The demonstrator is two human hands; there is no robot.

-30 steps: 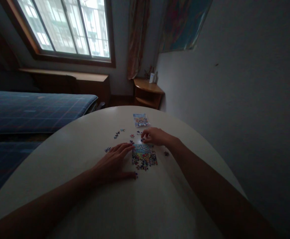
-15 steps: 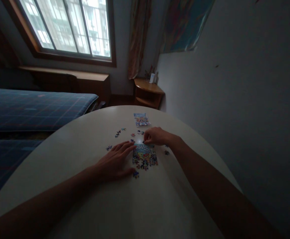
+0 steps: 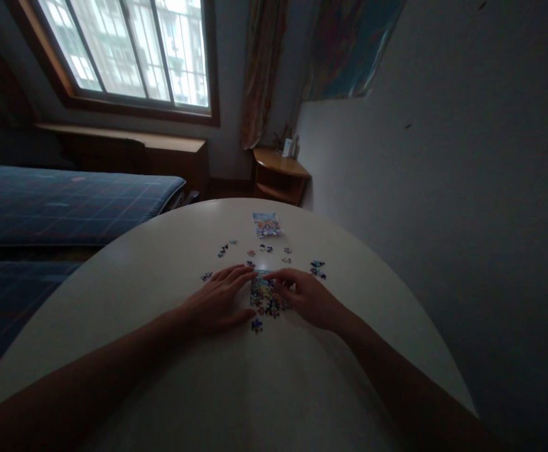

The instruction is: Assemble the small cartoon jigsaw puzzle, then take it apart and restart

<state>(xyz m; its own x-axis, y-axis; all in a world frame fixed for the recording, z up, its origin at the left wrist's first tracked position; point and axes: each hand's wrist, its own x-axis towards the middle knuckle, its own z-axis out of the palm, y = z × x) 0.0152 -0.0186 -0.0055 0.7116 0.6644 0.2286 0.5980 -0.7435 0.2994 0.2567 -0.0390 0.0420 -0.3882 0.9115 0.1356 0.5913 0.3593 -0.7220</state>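
A small, partly built jigsaw puzzle (image 3: 265, 299) lies in the middle of a round white table (image 3: 274, 383). My left hand (image 3: 217, 302) rests flat on the table against the puzzle's left edge, fingers stretched out. My right hand (image 3: 307, 296) lies over the puzzle's right part, fingers extended and pressing down on the pieces. Several loose pieces (image 3: 317, 268) are scattered beyond the puzzle, and one blue piece (image 3: 255, 325) sits just below it. A small picture card (image 3: 267, 224) lies near the table's far edge.
A bed with a blue plaid cover (image 3: 61, 201) stands to the left of the table. A wooden corner shelf (image 3: 280, 172) and a window (image 3: 127, 50) are at the back. A plain wall (image 3: 443, 157) runs close along the table's right side.
My right hand has come back from the far edge of the puzzle, where it was pinched, and now lies flat on the puzzle's right side. My left hand has stayed put.
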